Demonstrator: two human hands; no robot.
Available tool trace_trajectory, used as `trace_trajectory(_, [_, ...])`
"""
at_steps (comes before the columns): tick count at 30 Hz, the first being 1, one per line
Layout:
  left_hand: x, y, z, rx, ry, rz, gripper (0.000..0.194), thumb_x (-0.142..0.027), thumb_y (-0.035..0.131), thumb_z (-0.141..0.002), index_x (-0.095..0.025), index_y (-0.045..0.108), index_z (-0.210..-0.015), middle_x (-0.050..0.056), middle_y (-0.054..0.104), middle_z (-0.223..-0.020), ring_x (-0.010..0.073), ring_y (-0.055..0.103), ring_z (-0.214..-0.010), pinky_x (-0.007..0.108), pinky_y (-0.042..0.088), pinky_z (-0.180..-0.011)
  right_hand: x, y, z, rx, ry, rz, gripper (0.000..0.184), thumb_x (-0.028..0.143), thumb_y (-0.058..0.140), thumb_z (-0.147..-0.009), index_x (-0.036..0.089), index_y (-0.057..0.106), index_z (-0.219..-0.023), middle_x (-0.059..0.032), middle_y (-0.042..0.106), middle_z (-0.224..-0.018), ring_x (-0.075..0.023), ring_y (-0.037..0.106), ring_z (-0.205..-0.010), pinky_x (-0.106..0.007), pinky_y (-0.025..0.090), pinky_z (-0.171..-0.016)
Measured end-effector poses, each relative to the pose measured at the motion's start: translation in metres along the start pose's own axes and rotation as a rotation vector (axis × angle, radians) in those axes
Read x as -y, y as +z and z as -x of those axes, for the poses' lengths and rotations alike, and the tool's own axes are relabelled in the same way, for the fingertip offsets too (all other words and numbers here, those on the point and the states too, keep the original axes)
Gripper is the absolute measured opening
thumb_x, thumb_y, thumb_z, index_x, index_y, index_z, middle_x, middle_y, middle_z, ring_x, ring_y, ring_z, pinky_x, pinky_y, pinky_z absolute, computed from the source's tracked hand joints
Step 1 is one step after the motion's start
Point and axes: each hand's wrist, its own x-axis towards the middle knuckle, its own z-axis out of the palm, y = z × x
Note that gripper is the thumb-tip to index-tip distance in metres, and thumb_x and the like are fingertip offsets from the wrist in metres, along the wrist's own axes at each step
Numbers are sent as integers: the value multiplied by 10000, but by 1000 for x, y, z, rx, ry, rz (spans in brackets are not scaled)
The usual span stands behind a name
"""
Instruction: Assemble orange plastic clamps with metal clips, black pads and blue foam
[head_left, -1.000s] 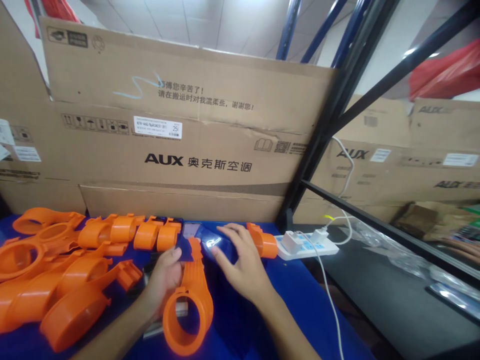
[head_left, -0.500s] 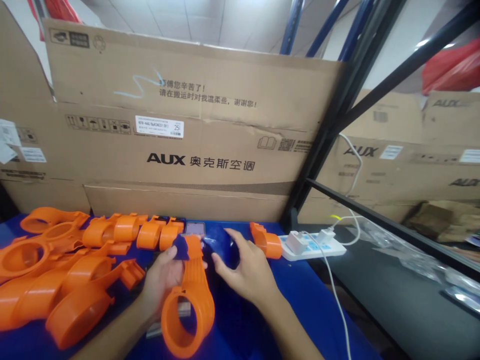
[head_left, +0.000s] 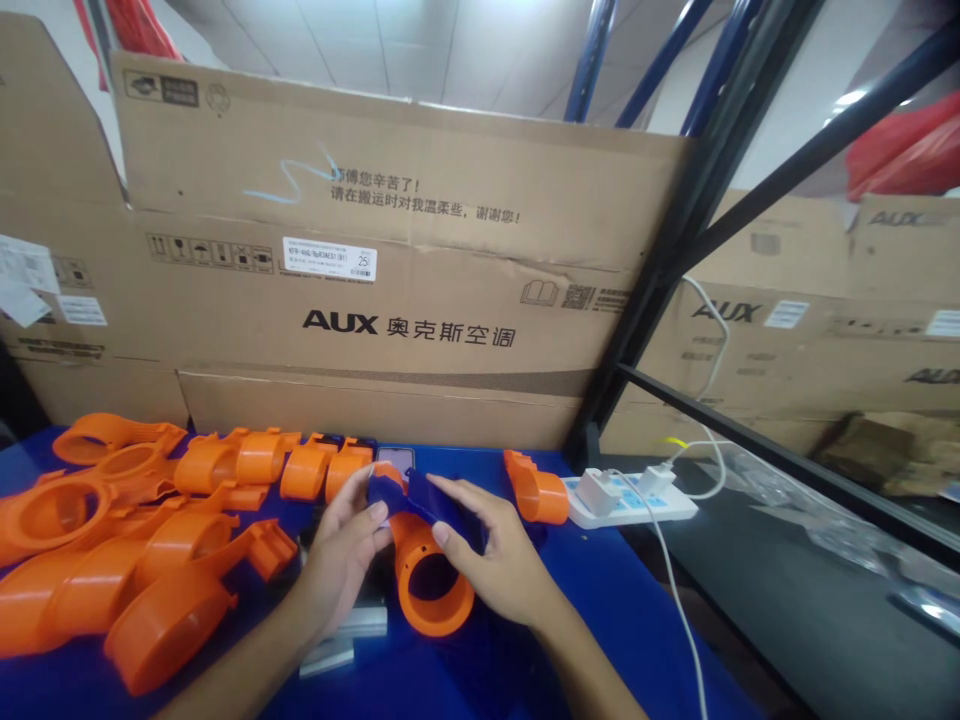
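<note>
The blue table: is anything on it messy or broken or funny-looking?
I can't see any spills or breaks. The orange parts at the left look messy, though: they lie heaped, pointing different ways. Another orange piece sits apart from that heap, beside the white power strip.

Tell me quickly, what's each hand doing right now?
Left hand: closed on the orange part's upper end, with blue material.
Right hand: partly curled, holding blue material.
</note>
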Motion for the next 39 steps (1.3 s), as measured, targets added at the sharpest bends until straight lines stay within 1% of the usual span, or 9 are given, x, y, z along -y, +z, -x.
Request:
trace_trajectory(8, [-2, 3, 4, 32, 37, 13, 501, -250, 781, -820, -273, 623, -1295, 90, 670, -1329, 321, 605, -1264, 459, 519, -1025, -6, 2, -2, -11, 10, -113, 441, 325, 659, -951, 265, 634, -1387, -79, 741, -1268, -283, 713, -1139, -451, 573, -992])
trace_trajectory(13, [-2, 4, 3, -2, 50, -8, 543, -252, 800, -804, -287, 617, -1315, 85, 666, -1344, 313, 612, -1258, 456, 510, -1041, -8, -2, 0, -81, 18, -155, 432, 350, 628, -973, 250, 625, -1393, -102, 716, -1316, -295, 694, -1184, -480, 560, -1019])
trace_trajectory(18, [-1, 4, 2, -35, 43, -35, 510, -258, 820, -784, -278, 648, -1263, 87, 656, -1360, 312, 601, -1266, 430, 527, -1009, -1, -1, -1, -7, -23, -73, 454, 339, 683, -936, 280, 640, -1384, -87, 736, -1278, -313, 674, -1215, -528, 511, -1076])
trace_trajectory(22, [-1, 2, 2, -47, 32, -30, 519, -256, 820, -780, -288, 649, -1269, 87, 645, -1378, 326, 587, -1283, 435, 544, -979, 1, 4, -2, -26, 4, -105, 444, 331, 658, -945, 268, 642, -1384, -88, 754, -1224, -288, 726, -1087, -476, 585, -970])
trace_trajectory(27, [-3, 0, 3, -7, 68, 21, 602, -217, 811, -771, -292, 623, -1338, 90, 620, -1426, 341, 545, -1346, 477, 467, -1099, 3, 3, 0, -9, 11, -116, 465, 350, 656, -943, 269, 622, -1399, -80, 764, -1149, -261, 744, -952, -421, 629, -841])
trace_trajectory(30, [-4, 0, 7, 81, 128, 34, 670, -221, 812, -759, -282, 602, -1392, 99, 578, -1490, 359, 448, -1437, 480, 397, -1166, 3, 1, 2, -31, -72, -45, 552, 343, 718, -889, 269, 594, -1421, -85, 741, -1154, -251, 731, -931, -391, 624, -816])
trace_trajectory(33, [-9, 4, 12, 170, 194, -5, 688, -247, 841, -746, -262, 602, -1390, 118, 560, -1514, 370, 396, -1474, 481, 346, -1201, 1, 1, 4, -109, -228, 87, 697, 332, 789, -830, 274, 533, -1476, -101, 706, -1200, -272, 704, -1020, -415, 600, -886])
trace_trajectory(35, [-14, 11, 16, 136, 234, -56, 637, -218, 856, -742, -266, 623, -1333, 116, 581, -1493, 357, 429, -1456, 473, 326, -1211, 0, 2, 5, -130, -325, 201, 718, 320, 793, -840, 283, 504, -1497, -123, 684, -1249, -294, 677, -1106, -447, 578, -927])
trace_trajectory(39, [-22, 21, 19, -47, 213, -124, 484, -100, 869, -691, -245, 669, -1107, 96, 699, -1324, 338, 533, -1377, 450, 369, -1180, -1, 6, 6, -112, -415, 346, 657, 299, 750, -891, 298, 497, -1497, -135, 681, -1251, -310, 664, -1144, -477, 566, -912])
